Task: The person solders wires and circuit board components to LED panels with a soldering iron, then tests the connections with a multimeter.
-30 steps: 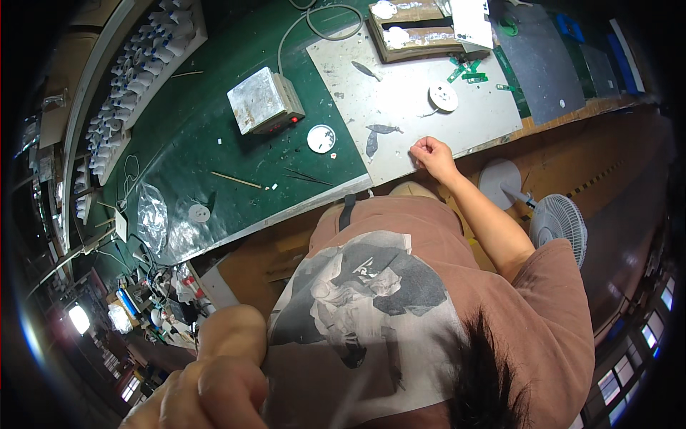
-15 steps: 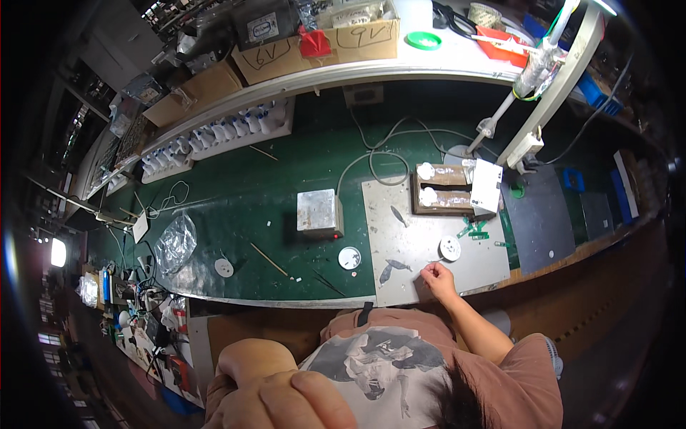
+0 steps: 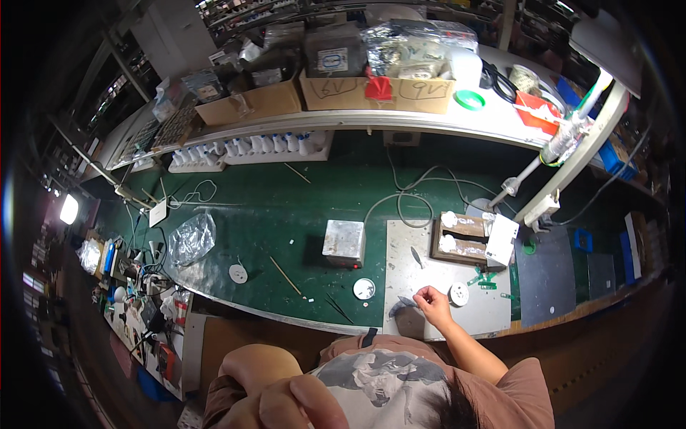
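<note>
My right hand (image 3: 434, 306) is over the light grey mat at the bench's front, its thumb and fingertips pinched together. Whatever the pinch holds is too small to make out. Just right of it lies a round white disc (image 3: 459, 294) with small dark holes. Grey leaf-shaped pieces (image 3: 404, 303) lie to its left, partly in shadow, and another grey piece (image 3: 416, 257) lies farther back. My left hand (image 3: 289, 407) is raised large at the lower edge, with fingers curled. Its palm side is hidden, so its contents cannot be seen.
A wooden fixture (image 3: 441, 252) with a white box (image 3: 502, 241) stands behind the disc, near small green parts (image 3: 487, 284). Leftward are a metal box (image 3: 344, 242), a white round dish (image 3: 364, 289), tweezers (image 3: 339, 307), a thin stick (image 3: 286, 276) and a plastic bag (image 3: 193, 239). A lamp arm rises at right.
The view has tilted up, showing more of the shelf. My right hand has moved left of the white disc, nearer the grey pieces. My left hand sits lower in the picture, still curled.
</note>
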Available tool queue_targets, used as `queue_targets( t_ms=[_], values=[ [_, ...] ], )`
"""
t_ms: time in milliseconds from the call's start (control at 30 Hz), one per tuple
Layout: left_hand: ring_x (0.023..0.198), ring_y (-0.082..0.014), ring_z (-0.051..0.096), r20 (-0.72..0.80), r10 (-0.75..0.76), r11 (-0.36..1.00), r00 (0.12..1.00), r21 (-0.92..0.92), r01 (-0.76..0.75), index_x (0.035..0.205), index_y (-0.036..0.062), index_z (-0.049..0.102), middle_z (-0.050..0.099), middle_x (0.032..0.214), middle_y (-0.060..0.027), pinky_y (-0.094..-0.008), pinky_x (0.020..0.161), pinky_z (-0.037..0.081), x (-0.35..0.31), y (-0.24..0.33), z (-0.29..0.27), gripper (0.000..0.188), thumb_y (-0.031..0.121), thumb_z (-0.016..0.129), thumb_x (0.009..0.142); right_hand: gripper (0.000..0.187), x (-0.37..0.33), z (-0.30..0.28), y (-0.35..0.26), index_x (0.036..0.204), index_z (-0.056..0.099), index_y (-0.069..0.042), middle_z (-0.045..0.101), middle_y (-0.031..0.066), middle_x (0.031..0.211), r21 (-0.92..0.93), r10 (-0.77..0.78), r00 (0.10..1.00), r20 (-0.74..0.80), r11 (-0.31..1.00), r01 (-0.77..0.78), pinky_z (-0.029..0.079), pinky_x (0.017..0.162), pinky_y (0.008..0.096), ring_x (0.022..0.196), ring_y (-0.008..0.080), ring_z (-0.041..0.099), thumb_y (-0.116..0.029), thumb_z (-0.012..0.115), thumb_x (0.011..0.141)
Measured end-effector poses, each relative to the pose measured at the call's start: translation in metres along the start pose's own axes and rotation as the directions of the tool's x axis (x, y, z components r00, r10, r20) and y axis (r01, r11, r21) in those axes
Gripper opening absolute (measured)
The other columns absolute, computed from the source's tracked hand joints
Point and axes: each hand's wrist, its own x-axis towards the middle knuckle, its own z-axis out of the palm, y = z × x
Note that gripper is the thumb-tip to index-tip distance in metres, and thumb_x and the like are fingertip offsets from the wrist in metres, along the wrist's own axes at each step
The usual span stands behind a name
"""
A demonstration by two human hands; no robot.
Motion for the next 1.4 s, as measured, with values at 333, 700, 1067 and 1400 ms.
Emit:
queue_targets(
  t_ms=[333,700,1067,1400],
  values=[
    [0.090,-0.0017,0.056,0.188,0.439,0.897,0.879,-0.142,-0.418,0.094,0.0278,0.069,0.065,0.098,0.0198,-0.0323,0.088,0.035,0.004,-0.003,-0.084,0.013,0.015,0.069,0.092,0.013,0.003,0.016,-0.047,0.086,0.068,-0.002,0.066,0.0005,0.069,-0.078,-0.091,0.996,-0.024,0.993,0.089,0.048,0.057,0.0233,0.061,0.0058,0.056,-0.012,0.076,0.087],
    [0.093,-0.0250,0.059,0.573,0.520,0.373,0.634,0.515,-0.772,0.118,0.0005,0.059,0.065,0.100,-0.0138,-0.0391,0.086,0.046,0.149,-0.035,-0.216,0.036,0.011,0.067,0.085,0.012,0.096,0.021,-0.279,0.087,0.062,-0.003,0.063,0.0082,0.080,-0.366,-0.770,0.619,0.156,0.537,0.760,0.052,0.057,0.0291,0.064,0.0190,0.063,0.000,0.073,0.083],
    [0.122,-0.0354,0.053,0.584,0.252,-0.124,0.772,0.810,-0.573,0.143,0.0072,0.047,0.054,0.138,-0.0122,-0.0471,0.106,0.041,0.330,-0.096,-0.305,0.060,0.014,0.067,0.087,0.020,0.219,0.120,-0.473,0.104,0.066,-0.007,0.066,0.0110,0.100,-0.562,-0.949,0.253,0.189,0.107,0.820,0.054,0.078,0.0417,0.093,0.0303,0.065,-0.009,0.072,0.084],
    [0.122,-0.0320,0.055,0.669,0.218,-0.205,0.711,0.743,-0.637,0.125,0.0050,0.061,0.059,0.125,-0.0104,-0.0442,0.101,0.046,0.363,-0.115,-0.333,0.048,0.004,0.069,0.078,0.023,0.296,0.156,-0.482,0.107,0.066,-0.007,0.070,0.0114,0.104,-0.656,-0.876,0.399,0.269,0.137,0.742,0.053,0.085,0.0454,0.098,0.0337,0.066,-0.004,0.065,0.084]
  ],
)
